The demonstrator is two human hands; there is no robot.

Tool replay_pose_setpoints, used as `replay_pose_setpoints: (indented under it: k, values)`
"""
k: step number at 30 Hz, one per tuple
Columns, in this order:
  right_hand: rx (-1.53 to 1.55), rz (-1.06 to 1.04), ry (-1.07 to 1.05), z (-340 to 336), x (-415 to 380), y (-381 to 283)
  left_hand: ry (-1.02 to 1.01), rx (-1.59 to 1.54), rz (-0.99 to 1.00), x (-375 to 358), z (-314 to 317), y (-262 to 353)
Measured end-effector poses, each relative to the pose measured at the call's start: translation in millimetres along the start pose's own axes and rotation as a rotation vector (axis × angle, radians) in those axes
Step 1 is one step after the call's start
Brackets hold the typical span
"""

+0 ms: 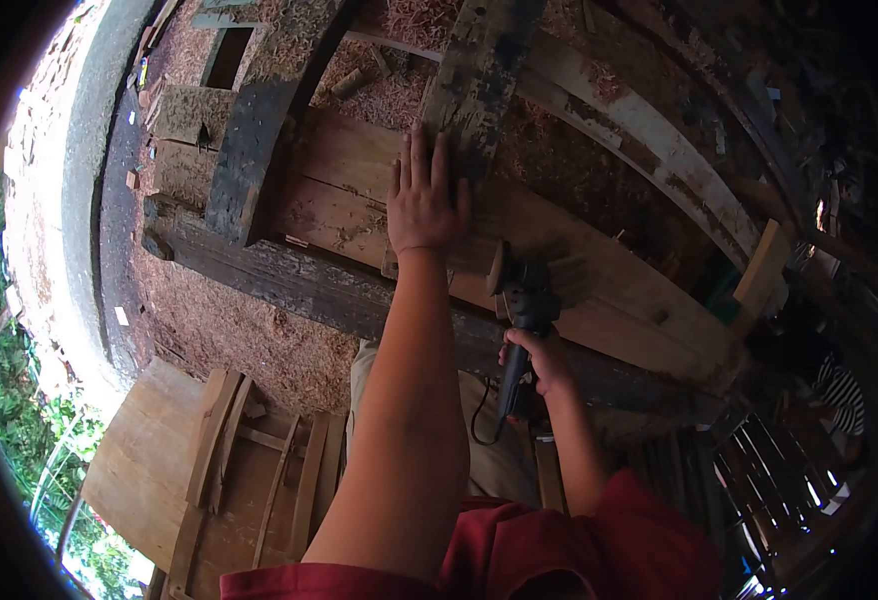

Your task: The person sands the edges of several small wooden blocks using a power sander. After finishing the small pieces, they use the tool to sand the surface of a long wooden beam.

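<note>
Grinder [532, 303] sits gripped in our right hand [537, 358]; our left hand [425, 208] lies open against a dark plank [479, 85].

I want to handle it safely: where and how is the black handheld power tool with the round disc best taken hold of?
Probably around its slim black handle, coming from the near side, as the right hand grips it. The handle extends back toward the near side, while the round brownish disc sits at the far end, which seems better avoided.
</note>
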State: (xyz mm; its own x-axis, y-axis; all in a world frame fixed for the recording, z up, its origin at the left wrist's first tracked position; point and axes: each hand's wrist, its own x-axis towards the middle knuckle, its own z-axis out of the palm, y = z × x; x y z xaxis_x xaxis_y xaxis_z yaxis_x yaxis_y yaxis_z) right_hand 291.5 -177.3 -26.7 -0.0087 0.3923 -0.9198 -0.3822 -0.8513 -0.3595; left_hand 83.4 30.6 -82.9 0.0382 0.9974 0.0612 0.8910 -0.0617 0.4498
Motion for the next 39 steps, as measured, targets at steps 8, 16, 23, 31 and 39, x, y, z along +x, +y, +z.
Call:
replay_pose_setpoints:
  k: [8,16,23,31,39]
  values:
    - [0.011,0.035,-0.042,-5,3,3,-0.019,-0.013,-0.057,-1,-4,2]
    - [-0.021,0.12,-0.026,3,-7,-11,-0.019,-0.018,-0.06,0,-4,2]
    - [-0.016,0.135,-0.043,3,-5,-14,-0.025,-0.01,-0.055,0,-7,3]
    - [-0.003,0.077,-0.013,-3,0,3,-0.033,-0.015,-0.064,0,-7,3]
    - [0.015,0.129,-0.036,-6,-4,8,-0.025,-0.004,-0.055,0,-4,3]
